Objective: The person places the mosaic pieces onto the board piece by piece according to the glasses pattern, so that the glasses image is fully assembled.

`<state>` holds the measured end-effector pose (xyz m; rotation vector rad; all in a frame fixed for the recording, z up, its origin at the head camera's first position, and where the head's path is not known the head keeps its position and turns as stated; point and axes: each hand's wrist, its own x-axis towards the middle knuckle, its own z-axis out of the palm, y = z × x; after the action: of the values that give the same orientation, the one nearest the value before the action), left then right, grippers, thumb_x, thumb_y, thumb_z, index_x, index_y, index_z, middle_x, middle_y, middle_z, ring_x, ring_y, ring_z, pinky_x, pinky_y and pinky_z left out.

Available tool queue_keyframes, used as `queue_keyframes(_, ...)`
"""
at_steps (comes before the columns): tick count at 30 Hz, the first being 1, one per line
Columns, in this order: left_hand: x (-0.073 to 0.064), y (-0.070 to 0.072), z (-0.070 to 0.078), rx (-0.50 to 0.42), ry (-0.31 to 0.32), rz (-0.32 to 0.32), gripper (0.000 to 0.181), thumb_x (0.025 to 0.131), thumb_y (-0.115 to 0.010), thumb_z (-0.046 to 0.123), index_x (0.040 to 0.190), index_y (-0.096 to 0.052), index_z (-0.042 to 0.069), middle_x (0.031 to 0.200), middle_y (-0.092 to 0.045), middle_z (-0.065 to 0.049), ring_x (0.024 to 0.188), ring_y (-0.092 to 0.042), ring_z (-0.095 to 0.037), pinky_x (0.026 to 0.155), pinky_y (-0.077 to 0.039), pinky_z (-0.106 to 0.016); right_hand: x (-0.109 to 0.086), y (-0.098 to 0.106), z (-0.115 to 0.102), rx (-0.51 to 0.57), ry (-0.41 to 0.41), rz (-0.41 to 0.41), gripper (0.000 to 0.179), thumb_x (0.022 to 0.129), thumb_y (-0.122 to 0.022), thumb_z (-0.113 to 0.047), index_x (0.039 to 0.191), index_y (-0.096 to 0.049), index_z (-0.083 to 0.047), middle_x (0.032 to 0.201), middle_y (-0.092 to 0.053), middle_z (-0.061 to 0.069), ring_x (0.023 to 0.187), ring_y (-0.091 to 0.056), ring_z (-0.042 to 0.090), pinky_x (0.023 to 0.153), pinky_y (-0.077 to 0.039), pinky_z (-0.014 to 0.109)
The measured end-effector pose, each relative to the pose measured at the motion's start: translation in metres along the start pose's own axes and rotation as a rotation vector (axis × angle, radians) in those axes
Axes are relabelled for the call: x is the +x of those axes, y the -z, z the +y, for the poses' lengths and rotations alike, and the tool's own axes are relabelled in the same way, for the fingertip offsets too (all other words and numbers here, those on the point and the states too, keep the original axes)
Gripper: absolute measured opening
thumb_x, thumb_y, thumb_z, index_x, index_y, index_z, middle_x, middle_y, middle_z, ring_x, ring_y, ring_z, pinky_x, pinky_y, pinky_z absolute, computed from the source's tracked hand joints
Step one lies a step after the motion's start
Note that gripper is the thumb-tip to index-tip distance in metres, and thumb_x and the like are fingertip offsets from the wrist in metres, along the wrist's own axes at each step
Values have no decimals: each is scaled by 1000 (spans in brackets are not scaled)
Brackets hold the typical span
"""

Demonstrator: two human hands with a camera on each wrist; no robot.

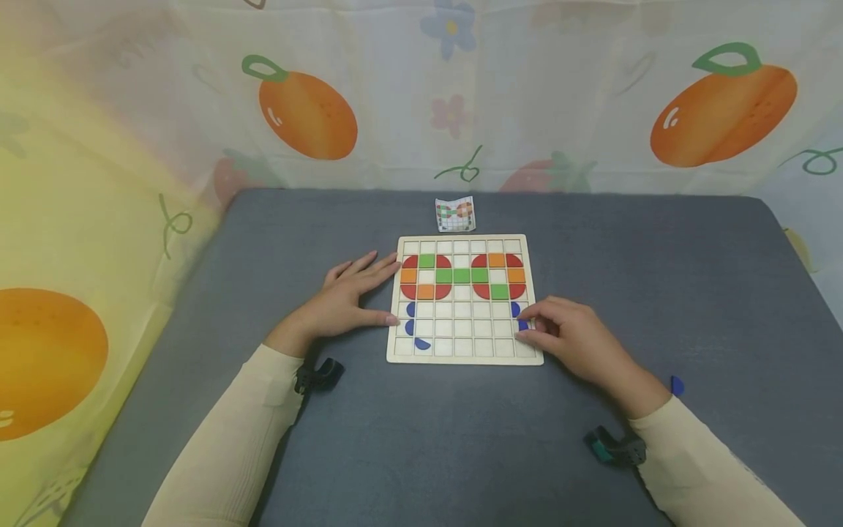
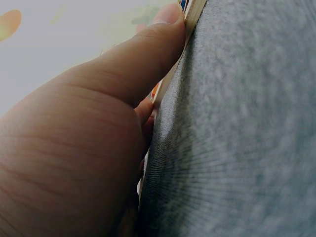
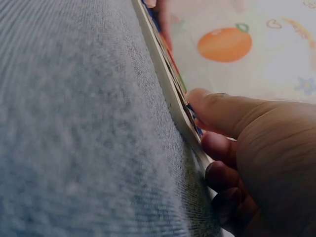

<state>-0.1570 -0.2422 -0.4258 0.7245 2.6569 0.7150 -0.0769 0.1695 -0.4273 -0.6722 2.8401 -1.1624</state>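
A square wooden grid board [image 1: 461, 356] lies on the table with red, green and orange tiles set in its upper rows. Several blue half-round tiles [image 1: 410, 327] sit down its left side, and another blue tile [image 1: 516, 309] is in the far right column. With fingers spread, my left hand [image 1: 336, 304] rests along the board's left edge, thumb and fingertips touching the rim. Over the right column, my right hand [image 1: 571, 331] pinches a blue half-round tile [image 1: 523, 325] between thumb and index finger. In the right wrist view, the thumb [image 3: 217, 108] covers most of that tile.
A small printed pattern card [image 1: 455, 214] lies behind the board. One loose blue tile [image 1: 677, 385] is on the grey tablecloth [image 1: 461, 454] beside my right wrist. A fruit-printed curtain [image 1: 395, 95] hangs at the table's back edge.
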Motion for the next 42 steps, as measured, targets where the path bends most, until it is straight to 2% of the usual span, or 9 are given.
queue_keyframes(6, 0, 1, 1, 0, 6, -1, 105, 91, -84, 61, 175, -30, 27, 178, -21, 11, 166, -1, -24, 125, 2, -59, 0, -2, 4, -8, 5, 13, 20, 93, -90, -13, 110, -80, -10, 85, -56, -8, 74, -52, 13, 64, -43, 31)
queue_keyframes(15, 1, 1, 2, 1, 1, 1, 105, 91, -85, 59, 175, -30, 27, 178, -21, 10, 166, -1, -25, 124, 2, -60, -5, 6, 9, 40, -29, 9, 10, 98, -84, -6, 103, -80, -13, 88, -61, -8, 78, -55, 14, 67, -45, 31)
queue_keyframes(25, 2, 1, 0, 2, 5, -4, 105, 91, -83, 62, 175, -29, 28, 179, -20, 11, 166, -1, -25, 124, 3, -61, -5, -1, 4, 7, -54, 5, 8, 96, -85, -10, 102, -80, -14, 84, -55, -7, 75, -52, 15, 66, -43, 33)
queue_keyframes(34, 0, 1, -1, 5, 6, 3, 106, 91, -83, 62, 175, -30, 27, 179, -21, 10, 166, -1, -26, 124, 2, -61, -6, -3, 2, 8, -59, 10, 10, 96, -86, -12, 103, -79, -13, 85, -55, -7, 75, -53, 15, 66, -44, 33)
queue_keyframes(38, 0, 0, -2, 10, 3, 5, 106, 91, -83, 64, 175, -30, 28, 178, -21, 11, 166, -2, -26, 124, 2, -61, -6, -2, 3, 48, -72, 21, 10, 97, -85, -11, 105, -80, -13, 86, -57, -6, 76, -54, 16, 66, -45, 32)
queue_keyframes(42, 1, 0, -2, 10, -2, 10, 106, 90, -83, 65, 175, -30, 29, 178, -21, 12, 166, -2, -25, 125, 2, -60, -9, 3, 4, 164, -120, 38, 12, 101, -82, -13, 112, -79, -9, 94, -66, -1, 80, -58, 21, 69, -47, 30)
